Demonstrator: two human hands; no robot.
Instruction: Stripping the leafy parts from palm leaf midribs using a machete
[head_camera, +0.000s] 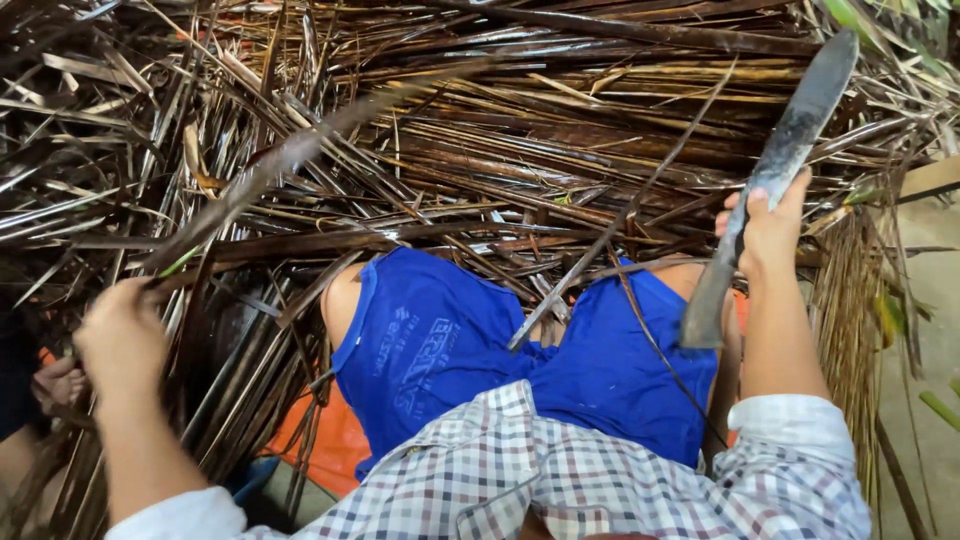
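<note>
Browns and straw tones around blue, orange and checks.

The heap of long dried palm-leaf strips (520, 140) runs dark brown to pale straw, with a few green blades at the edges. The long flat metal knife blade (790, 140) is dull grey, mottled darker along its middle. The loose cloth shorts (440, 340) are bright blue with faint paler print. The checked cotton shirt (560, 480) carries maroon and grey lines on white. The smooth plastic sheet (335, 440) beneath is orange.
</note>
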